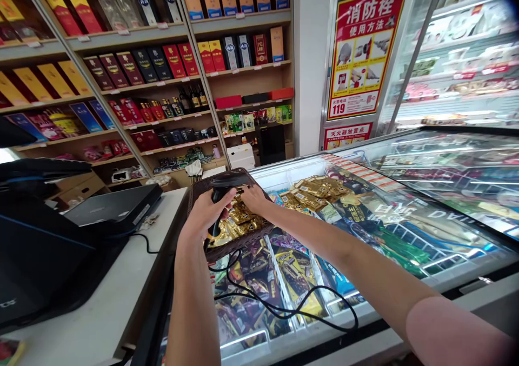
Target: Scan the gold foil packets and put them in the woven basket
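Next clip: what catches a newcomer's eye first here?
At centre, the left hand grips a black barcode scanner over a dark basket of gold packets, which the right hand touches. Its cable loops across the glass-topped freezer. A red fire-hydrant poster hangs behind.

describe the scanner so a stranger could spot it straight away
Start at the glass-topped freezer chest beside the white counter. At its near corner sits a dark basket of gold packets; the left hand grips the scanner above it. It alone is black, trailing a cable.
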{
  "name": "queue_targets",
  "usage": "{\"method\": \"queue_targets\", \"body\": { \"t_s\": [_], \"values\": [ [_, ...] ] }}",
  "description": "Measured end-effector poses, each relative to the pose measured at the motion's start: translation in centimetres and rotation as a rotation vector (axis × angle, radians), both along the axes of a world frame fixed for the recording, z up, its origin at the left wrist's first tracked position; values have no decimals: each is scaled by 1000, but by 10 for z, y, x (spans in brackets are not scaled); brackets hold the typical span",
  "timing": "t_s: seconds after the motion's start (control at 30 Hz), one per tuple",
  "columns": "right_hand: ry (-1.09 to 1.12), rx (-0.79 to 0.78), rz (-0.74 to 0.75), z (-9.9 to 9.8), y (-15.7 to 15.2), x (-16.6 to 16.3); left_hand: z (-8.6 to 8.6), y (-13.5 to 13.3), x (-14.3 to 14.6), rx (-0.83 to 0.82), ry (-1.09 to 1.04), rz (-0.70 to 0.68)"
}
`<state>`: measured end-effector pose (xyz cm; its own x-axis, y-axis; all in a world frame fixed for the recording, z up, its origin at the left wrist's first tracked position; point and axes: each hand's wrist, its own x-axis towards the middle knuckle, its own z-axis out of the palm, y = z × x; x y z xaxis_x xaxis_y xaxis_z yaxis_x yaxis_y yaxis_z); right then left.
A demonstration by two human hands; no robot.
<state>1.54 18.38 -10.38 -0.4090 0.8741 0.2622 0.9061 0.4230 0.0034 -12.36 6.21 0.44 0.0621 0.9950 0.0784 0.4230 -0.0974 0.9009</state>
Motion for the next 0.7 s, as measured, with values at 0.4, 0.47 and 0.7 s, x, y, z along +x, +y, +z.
{"method": "queue_targets", "body": {
  "t_s": [0.4, 0.47, 0.7],
  "values": [
    [310, 6, 12, 20, -48, 66, -2, 7, 1, -103, -224, -66],
    [421, 32, 11, 21, -56, 74, 0, 4, 4, -104, -220, -45],
    [564, 64, 1, 13, -59, 90, 5, -1, 9, -119, -163, -9]
  ]
}}
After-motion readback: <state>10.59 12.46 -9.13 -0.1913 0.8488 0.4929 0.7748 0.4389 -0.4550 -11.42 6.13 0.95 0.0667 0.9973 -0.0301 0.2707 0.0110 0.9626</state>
